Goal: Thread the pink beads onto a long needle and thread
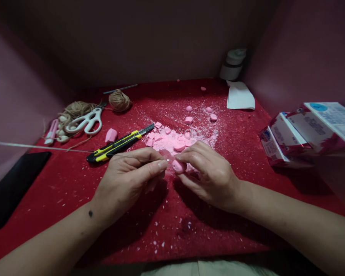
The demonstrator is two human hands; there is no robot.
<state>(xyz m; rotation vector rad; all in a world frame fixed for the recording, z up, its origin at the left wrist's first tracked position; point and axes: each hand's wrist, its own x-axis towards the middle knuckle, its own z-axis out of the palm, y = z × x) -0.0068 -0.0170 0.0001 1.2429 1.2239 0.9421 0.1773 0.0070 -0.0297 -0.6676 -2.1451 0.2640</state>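
Observation:
My right hand (207,174) pinches a small pink bead-like piece (178,166) over the red tabletop (232,138). Beside it, my left hand (130,178) pinches a thin needle or wire (126,156) whose tip points at the pink piece. A pale string (31,147) runs from it off to the left edge. Just behind my hands lies a heap of pink chunks and powder (169,140), with several rounded pink pieces (189,119) farther back.
A yellow-and-black utility knife (117,145) lies left of the heap, near a pink block (111,135). White scissors (86,122), twine (119,100) and a pink tool (51,132) sit at back left. A black phone (11,188) lies at left; printed boxes (301,134) and white paper (240,97) at right.

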